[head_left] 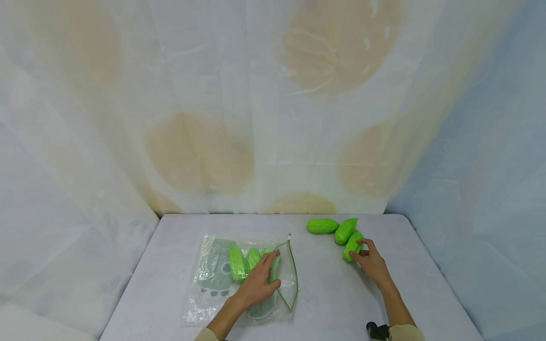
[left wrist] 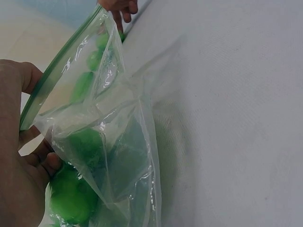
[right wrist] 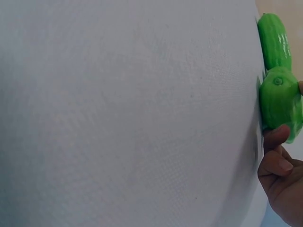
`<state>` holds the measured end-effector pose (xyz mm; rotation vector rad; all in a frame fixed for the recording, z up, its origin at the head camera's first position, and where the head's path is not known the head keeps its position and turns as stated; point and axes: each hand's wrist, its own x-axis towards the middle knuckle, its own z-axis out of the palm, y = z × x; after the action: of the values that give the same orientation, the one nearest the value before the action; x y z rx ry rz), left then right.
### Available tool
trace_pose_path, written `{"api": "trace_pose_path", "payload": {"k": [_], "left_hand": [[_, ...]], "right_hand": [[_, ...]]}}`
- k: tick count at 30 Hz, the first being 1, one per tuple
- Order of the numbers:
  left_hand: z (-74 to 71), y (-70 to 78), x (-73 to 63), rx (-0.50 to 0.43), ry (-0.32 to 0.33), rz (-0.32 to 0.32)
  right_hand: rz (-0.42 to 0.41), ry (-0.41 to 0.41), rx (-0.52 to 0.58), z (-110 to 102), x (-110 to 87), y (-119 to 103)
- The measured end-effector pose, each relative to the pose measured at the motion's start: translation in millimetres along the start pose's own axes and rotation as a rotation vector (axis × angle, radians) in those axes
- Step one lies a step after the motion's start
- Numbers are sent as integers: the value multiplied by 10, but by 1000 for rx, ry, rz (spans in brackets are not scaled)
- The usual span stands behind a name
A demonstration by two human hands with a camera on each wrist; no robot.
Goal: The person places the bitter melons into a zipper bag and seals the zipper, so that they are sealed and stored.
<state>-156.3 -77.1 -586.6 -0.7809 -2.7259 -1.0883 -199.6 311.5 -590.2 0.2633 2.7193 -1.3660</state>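
Observation:
A clear zip bag (head_left: 213, 265) with a green closure strip lies at the left of the table, several ridged green gourds (head_left: 237, 264) inside it. My left hand (head_left: 256, 284) rests on the bag by its gaping mouth, thumb and fingers spread apart. Its thumb touches the green strip (left wrist: 59, 64) in the left wrist view, and its fingers lie against a bagged gourd (left wrist: 72, 195). Over at the right, my right hand (head_left: 373, 264) pinches a loose ridged green gourd (head_left: 352, 246) by its sides, thumb at the near end.
Two more green gourds lie beyond the held one, one slanted (head_left: 346, 231) and one sideways (head_left: 322, 226) near the table's back edge. The white table (head_left: 324, 303) is enclosed by patterned sheets (head_left: 256, 118). A black object (head_left: 377, 330) sits at my right wrist.

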Motion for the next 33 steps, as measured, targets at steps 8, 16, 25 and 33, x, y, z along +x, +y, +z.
{"api": "trace_pose_path", "payload": {"k": [8,16,25,33], "left_hand": [[8,0,-9,-1,-6,3],[3,9,-15,0,-7,5],[-5,7,0,2,-11,-11],[-17,27,0,6,-13,-17]], "right_hand": [[7,-2,33,18,5,40],[14,-4,46,17,-1,62],[3,-2,66,-11,-9,17],[-12,4,65,-43,-3,-8]]}}
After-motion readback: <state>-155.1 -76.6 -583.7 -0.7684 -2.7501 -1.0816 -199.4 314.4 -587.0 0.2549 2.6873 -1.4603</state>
